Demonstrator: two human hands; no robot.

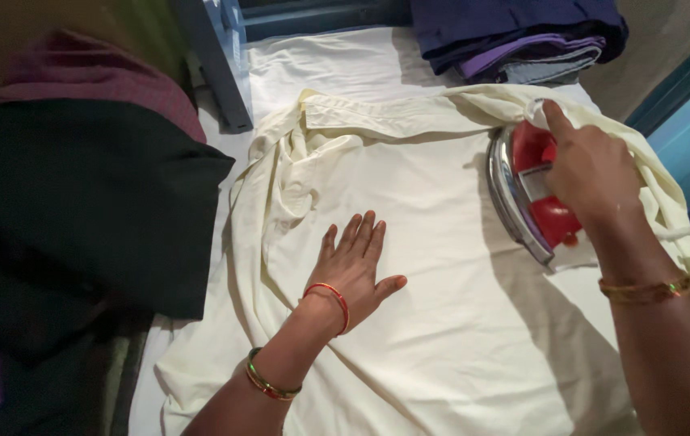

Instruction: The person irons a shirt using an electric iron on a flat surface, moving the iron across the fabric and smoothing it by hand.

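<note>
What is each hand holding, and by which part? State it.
Right hand grips the red iron by its top handle. Left hand holds nothing; it lies flat, palm down, on the cream garment.

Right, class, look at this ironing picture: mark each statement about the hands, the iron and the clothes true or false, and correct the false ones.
1. The right hand grips a red and silver iron. True.
2. The left hand is lifting a corner of the cloth into the air. False: it lies flat, fingers spread, on the cream garment.
3. The iron stands on a bare wooden board. False: it rests on the cream garment, near its right side.
4. A pile of folded dark blue and purple clothes lies at the far edge. True.
5. A black cloth lies to the left of the cream garment. True.
</note>
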